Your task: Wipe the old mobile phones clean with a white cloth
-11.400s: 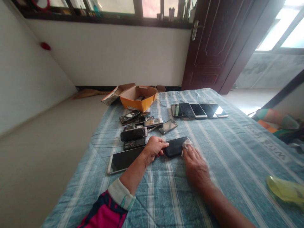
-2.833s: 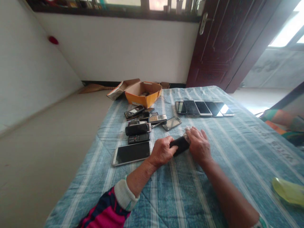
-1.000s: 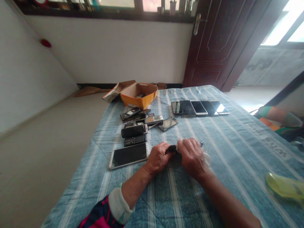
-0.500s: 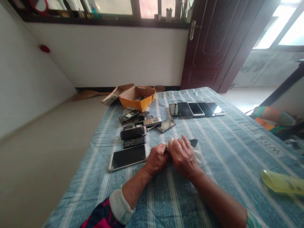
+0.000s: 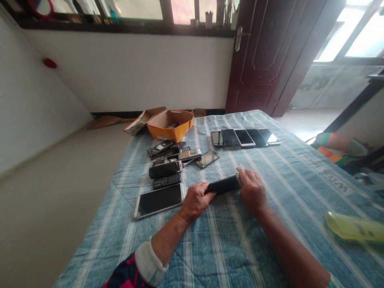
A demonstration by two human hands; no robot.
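A black smartphone [image 5: 222,185] is held tilted above the striped cloth, its left end gripped between the thumb and fingers of my left hand [image 5: 196,202]. At the phone's far right end, my right hand [image 5: 253,190] is closed on a white wiping cloth [image 5: 239,179], of which only a bit shows past the fingers. Left of my left hand lies a large white-framed smartphone [image 5: 159,201], screen up. Just beyond it sit a black keypad phone [image 5: 167,181] and a dark phone [image 5: 163,169], with several older phones heaped behind.
An open orange cardboard box [image 5: 171,130] stands at the far left edge of the striped bedcover [image 5: 240,248]. Several smartphones [image 5: 244,137] lie in a row further back. A grey phone [image 5: 208,159] lies alone. At right is a yellow plastic packet [image 5: 354,227].
My right hand has slid right along the phone to its far end, uncovering the dark face. The left hand keeps its grip. The view has shifted slightly.
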